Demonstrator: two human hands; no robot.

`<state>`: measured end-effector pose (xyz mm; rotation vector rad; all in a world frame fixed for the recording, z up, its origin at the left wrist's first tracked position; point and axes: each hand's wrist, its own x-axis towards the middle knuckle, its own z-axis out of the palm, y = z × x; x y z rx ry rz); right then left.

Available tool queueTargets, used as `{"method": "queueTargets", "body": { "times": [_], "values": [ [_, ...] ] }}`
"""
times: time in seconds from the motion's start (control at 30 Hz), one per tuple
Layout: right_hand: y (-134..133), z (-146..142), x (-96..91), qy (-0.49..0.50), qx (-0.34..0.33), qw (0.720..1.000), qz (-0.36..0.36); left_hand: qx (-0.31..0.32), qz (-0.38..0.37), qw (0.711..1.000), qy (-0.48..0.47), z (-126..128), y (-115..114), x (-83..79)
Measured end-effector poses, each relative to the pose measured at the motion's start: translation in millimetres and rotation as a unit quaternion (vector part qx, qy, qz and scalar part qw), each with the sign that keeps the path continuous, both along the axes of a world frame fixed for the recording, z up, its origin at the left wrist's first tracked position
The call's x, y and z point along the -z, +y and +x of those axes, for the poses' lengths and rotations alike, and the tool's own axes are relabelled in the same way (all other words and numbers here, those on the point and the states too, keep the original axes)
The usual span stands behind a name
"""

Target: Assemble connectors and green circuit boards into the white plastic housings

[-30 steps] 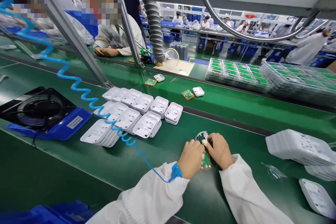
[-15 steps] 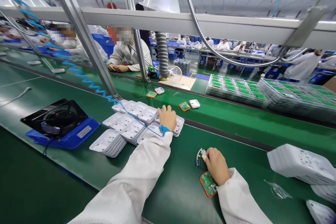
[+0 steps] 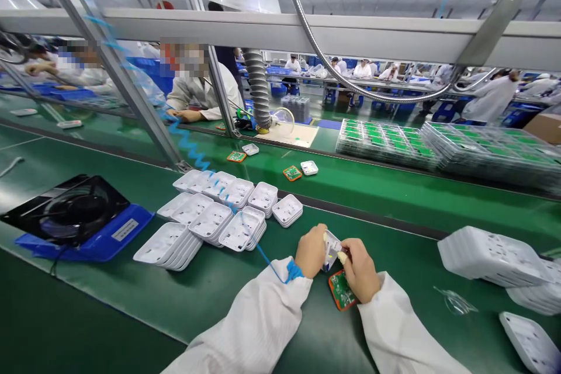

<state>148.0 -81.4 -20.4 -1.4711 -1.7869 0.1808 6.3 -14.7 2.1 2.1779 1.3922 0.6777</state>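
Observation:
My left hand [image 3: 311, 251], with a blue strap at its wrist, is closed on the edge of a white plastic housing [image 3: 332, 247] whose hollow side shows. From the right, my right hand [image 3: 360, 270] pinches a small white part at the housing's edge; the fingers partly hide it. Yellowish covers sit on some fingertips. A green circuit board [image 3: 342, 290] with an orange-red rim lies on the green bench, just below the housing and beside my right hand. To the left stand several stacks of white housings [image 3: 242, 228].
A black fan [image 3: 81, 207] on a blue base stands at left. Stacked white housings [image 3: 491, 257] are at right, near a clear plastic piece [image 3: 456, 302]. Farther back lie a board [image 3: 292, 173], a housing [image 3: 309, 168] and trays of boards [image 3: 385, 143]. A coiled blue cord [image 3: 193, 152] hangs at left.
My left hand has come from the stacks toward me and rightward, now holding a housing. It meets my right hand, which keeps its small part. The view has shifted slightly.

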Motion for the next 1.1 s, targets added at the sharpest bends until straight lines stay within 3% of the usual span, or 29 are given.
{"method": "queueTargets", "body": {
  "times": [0.17, 0.4, 0.6, 0.73, 0.9, 1.03, 1.1],
  "values": [
    [3, 2, 0.2, -0.040, 0.024, 0.999, -0.010, 0.025, -0.158, 0.965, -0.209, 4, -4, 14.3],
    [6, 2, -2.7, -0.099, 0.036, 0.994, -0.010, 0.050, -0.229, 0.934, -0.269, 1, -5, 19.5],
    [6, 0, -8.5, -0.123, 0.017, 0.992, -0.012, 0.028, -0.231, 0.929, -0.287, 2, -9, 19.5],
    [7, 5, -10.2, -0.030, 0.016, 0.999, -0.016, 0.011, -0.214, 0.927, -0.307, 3, -10, 16.2],
    [8, 16, -10.6, 0.068, -0.026, 0.985, -0.154, 0.053, -0.176, 0.935, -0.303, 4, -12, 15.7],
    [4, 9, -15.0, -0.014, 0.045, 0.997, -0.054, 0.006, -0.160, 0.945, -0.285, 5, -12, 19.0],
    [1, 0, -16.8, -0.068, 0.037, 0.997, -0.022, -0.019, -0.160, 0.946, -0.281, 5, -11, 20.4]
  ]
}}
